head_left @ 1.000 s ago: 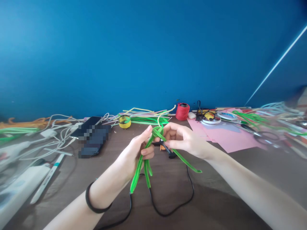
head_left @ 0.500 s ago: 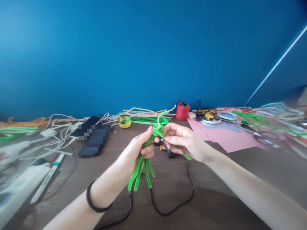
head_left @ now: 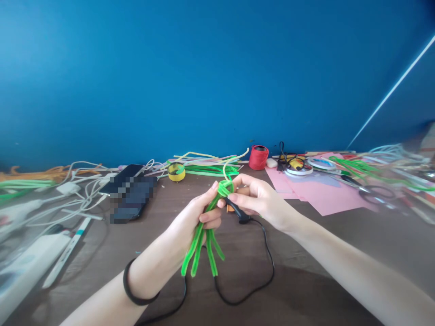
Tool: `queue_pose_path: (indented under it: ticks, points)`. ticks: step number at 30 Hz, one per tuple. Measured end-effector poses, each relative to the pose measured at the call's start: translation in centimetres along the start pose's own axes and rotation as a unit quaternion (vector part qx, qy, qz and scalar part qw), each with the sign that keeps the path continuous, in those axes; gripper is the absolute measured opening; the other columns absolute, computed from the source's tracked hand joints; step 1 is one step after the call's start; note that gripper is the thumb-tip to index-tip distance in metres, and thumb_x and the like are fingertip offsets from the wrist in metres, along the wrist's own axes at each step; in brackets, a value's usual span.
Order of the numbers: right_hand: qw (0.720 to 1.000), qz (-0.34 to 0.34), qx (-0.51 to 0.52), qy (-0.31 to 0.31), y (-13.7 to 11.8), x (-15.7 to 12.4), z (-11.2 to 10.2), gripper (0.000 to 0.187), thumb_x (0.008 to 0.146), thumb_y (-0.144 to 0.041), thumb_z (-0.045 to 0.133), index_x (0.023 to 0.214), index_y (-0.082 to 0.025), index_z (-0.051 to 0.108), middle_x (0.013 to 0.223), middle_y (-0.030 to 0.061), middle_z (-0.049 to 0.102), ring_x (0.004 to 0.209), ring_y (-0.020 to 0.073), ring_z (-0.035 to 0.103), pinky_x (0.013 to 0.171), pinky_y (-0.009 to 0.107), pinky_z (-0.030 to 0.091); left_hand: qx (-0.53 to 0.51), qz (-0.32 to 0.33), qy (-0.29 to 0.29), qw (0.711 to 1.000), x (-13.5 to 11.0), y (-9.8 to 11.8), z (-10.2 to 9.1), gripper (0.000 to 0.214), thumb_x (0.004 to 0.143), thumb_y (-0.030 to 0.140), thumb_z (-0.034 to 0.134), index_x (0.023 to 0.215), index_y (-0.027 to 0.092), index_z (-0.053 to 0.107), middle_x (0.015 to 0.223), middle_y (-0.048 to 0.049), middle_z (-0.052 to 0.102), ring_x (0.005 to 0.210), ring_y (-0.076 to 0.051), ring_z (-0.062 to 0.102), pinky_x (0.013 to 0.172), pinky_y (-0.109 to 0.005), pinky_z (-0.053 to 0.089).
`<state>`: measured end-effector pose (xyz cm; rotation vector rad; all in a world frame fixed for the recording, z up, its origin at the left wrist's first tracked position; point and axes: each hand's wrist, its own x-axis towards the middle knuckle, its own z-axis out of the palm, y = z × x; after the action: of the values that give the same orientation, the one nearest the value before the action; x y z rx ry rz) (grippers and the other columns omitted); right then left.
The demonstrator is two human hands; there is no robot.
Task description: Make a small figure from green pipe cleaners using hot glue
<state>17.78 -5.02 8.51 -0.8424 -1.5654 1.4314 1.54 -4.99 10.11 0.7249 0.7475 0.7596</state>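
My left hand (head_left: 204, 210) is closed around a bundle of green pipe cleaners (head_left: 200, 249), whose free ends fan out below the fingers. At the top of the bundle, the green strands are wrapped into a knot-like cluster (head_left: 224, 188). A pale yellow pipe cleaner (head_left: 227, 165) rises from that cluster and curves to the right. My right hand (head_left: 256, 197) pinches the right side of the cluster between thumb and fingers. Behind and below my hands lies a black tool handle (head_left: 242, 215) with a black cord; its front end is hidden.
Along the wall lie more pipe cleaners (head_left: 210, 170), a yellow tape roll (head_left: 176, 172) and a red spool (head_left: 258, 157). Pink paper (head_left: 335, 197) and scissors (head_left: 377, 194) are on the right. Phones (head_left: 136, 197), white cables (head_left: 90, 192) and a power strip (head_left: 34, 262) occupy the left.
A green end that stuck out past my right hand is now drawn in around the cluster. My right fingers have closed in nearer to it, and the hanging ends sit slightly lower.
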Motion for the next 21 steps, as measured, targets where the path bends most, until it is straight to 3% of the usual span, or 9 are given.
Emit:
queue_pose_path:
  ticks: [5, 12, 18, 21]
  points:
    - [1.000, -0.003, -0.004, 0.021, -0.06, -0.10, -0.06, 0.026, 0.079, -0.032, 0.062, 0.089, -0.022, 0.041, 0.053, -0.0071, 0.048, 0.041, 0.0052, 0.035, 0.037, 0.016, 0.025, 0.042, 0.000, 0.002, 0.999, 0.08, -0.19, -0.28, 0.040, 0.084, 0.042, 0.049, 0.056, 0.013, 0.055, 0.036, 0.0081, 0.026, 0.030, 0.000, 0.015, 0.029, -0.013, 0.017]
    - [0.998, -0.043, -0.050, -0.014, -0.39, -0.43, -0.23, 0.032, 0.086, -0.024, 0.050, 0.116, -0.021, 0.043, 0.045, -0.0083, 0.049, 0.031, 0.0059, 0.042, 0.031, 0.015, 0.032, 0.085, 0.041, 0.003, 0.996, 0.08, -0.61, -0.16, 0.042, 0.082, 0.044, 0.049, 0.055, 0.013, 0.056, 0.032, 0.0073, 0.026, 0.030, -0.002, 0.016, 0.032, -0.016, 0.017]
    - [0.995, -0.038, -0.088, -0.003, -0.62, -0.45, -0.62, 0.031, 0.087, -0.024, 0.049, 0.117, -0.020, 0.046, 0.042, -0.0088, 0.048, 0.030, 0.0058, 0.041, 0.032, 0.016, 0.032, 0.137, 0.118, 0.023, 0.983, 0.14, -0.60, -0.11, 0.034, 0.081, 0.039, 0.046, 0.070, 0.012, 0.063, 0.054, -0.0031, 0.058, 0.035, -0.005, 0.035, 0.035, -0.020, 0.021]
    - [0.994, -0.045, -0.096, 0.006, -0.58, -0.38, -0.73, 0.031, 0.087, -0.023, 0.049, 0.117, -0.019, 0.046, 0.041, -0.0098, 0.046, 0.030, 0.0057, 0.040, 0.035, 0.018, 0.034, 0.215, 0.152, 0.022, 0.964, -0.03, -0.32, -0.15, 0.015, 0.073, 0.024, 0.055, 0.075, 0.012, 0.065, 0.061, -0.0034, 0.061, 0.041, -0.007, 0.041, 0.038, -0.020, 0.025]
